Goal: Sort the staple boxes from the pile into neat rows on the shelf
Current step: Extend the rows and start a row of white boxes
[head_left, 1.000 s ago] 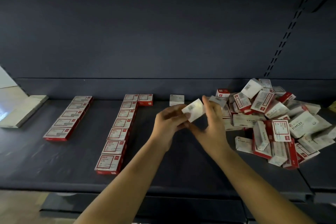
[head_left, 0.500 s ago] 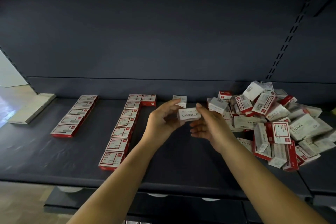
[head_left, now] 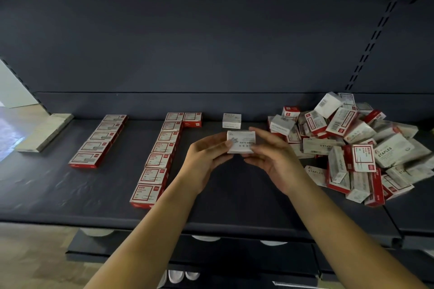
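Item held: one small white cardboard box (head_left: 241, 142), grey printing reading "PAPER CLIPS" upside down to the wearer, a clip drawing beside it. Its printed face pointed up, long axis running left to right. The left hand (head_left: 203, 157) pinched its left end; the right hand (head_left: 270, 156) pinched its right end, fingers curled round it, above the dark shelf (head_left: 47, 190).

Just behind it sat one matching white box (head_left: 231, 120). Left row of red-and-white boxes (head_left: 98, 140): five. Middle row of red-and-white boxes (head_left: 160, 155): seven, plus one extra red-and-white box (head_left: 192, 119) beside its far end. At the right lay a jumbled pile of red and white boxes (head_left: 352, 145), too many to count.
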Tool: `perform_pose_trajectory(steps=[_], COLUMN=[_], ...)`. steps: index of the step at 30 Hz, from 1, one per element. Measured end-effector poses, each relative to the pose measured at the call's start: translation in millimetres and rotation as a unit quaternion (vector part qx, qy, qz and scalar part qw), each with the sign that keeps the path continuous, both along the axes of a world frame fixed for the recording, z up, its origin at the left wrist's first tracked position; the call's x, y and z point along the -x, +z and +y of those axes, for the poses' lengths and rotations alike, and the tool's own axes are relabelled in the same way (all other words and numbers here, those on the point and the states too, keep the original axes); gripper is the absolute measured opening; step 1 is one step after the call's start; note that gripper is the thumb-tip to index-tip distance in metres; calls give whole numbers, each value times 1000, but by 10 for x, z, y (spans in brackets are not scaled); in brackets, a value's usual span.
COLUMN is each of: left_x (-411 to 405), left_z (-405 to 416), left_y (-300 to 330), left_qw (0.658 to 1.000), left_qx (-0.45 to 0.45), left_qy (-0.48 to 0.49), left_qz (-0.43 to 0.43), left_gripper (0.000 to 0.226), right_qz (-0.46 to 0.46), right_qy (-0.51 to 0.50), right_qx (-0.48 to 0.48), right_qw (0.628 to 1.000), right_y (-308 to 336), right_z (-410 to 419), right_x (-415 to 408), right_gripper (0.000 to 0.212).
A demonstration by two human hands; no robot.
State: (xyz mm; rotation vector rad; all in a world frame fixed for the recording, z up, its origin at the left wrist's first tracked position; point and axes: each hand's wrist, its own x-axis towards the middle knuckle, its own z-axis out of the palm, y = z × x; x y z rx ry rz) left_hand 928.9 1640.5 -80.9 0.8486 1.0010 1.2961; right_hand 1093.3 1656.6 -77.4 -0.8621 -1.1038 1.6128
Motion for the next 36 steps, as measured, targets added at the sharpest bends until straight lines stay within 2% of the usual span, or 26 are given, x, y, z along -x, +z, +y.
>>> perform_pose_trajectory(steps=[4,12,16,19,21,23,27,30,33,35,36], left_x=[-2,-47,6,46,56,60,103,109,121,146,164], left_z=[11,64,123,160,163,162,131,89,98,120,134], left_y=[0,0,42,89,105,105,33,-55,-97,-108,-114], left_qw=[1000,1000,999,996,994,994,998,999,999,999,999], left_qx=[3,-9,-28,-65,-79,-75,-33,-7,7,20,27], left_qy=[12,2,15,-1,-20,-22,-24,-18,5,18,21], left_qz=[-3,5,39,66,78,71,49,43,31,26,24], left_gripper=[31,30,40,47,50,47,41,45,37,28,24], right_qz=[-13,-27,-83,-177,-197,-157,-7,26,6,-76,-168], right_qy=[1,-32,-71,-26,15,18,-14,-24,-31,-66,-94], right_qx=[-25,-18,-15,-60,-74,-57,26,54,46,-20,-104], right_qw=[1000,999,994,982,978,986,1000,998,998,995,976], right_y=[-6,-49,-44,-23,-19,-17,-25,-66,-124,-160,-203], right_z=[-17,10,66,76,64,67,81,99,88,68,75], right_x=[-7,-64,-25,18,84,144,213,250,295,309,287], right_gripper=[40,37,24,28,29,23,7,17,22,38,53])
